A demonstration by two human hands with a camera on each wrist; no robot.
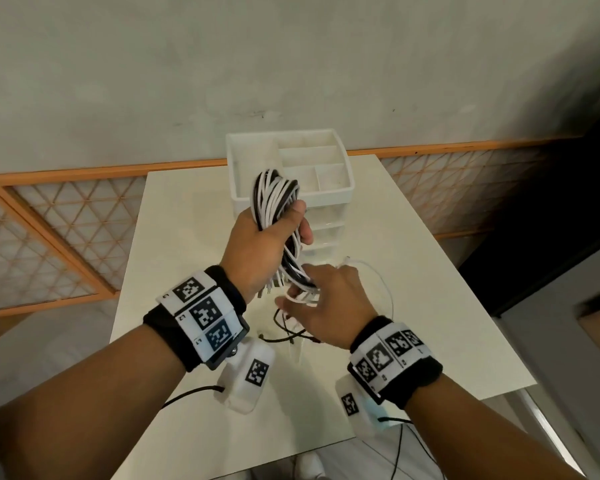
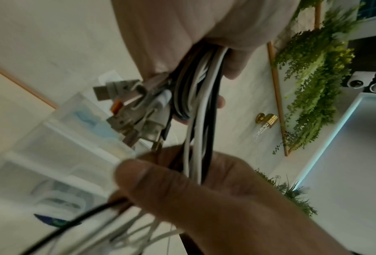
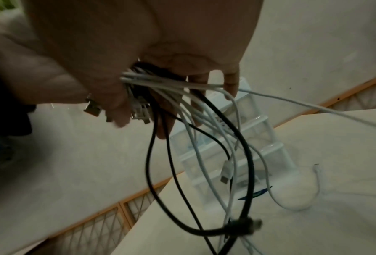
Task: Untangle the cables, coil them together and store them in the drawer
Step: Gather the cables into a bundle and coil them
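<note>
the left hand (image 1: 257,244) has its grip curled tight round the bundle of black and white cables (image 1: 278,209), held above the desk (image 1: 430,271). the bundle's long axis runs near upright, its looped top pointing toward the drawer unit (image 1: 329,188), its lower end down toward the right hand (image 1: 323,303). a cluster of plugs (image 2: 130,107) sticks out below the left fist. the right hand's fingers (image 3: 230,84) curl loosely round the lower strands, pinching several white ones. loose ends trail onto the desk near the front edge. bare desk lies on both sides of the hands; the drawer unit stands at the far edge.
</note>
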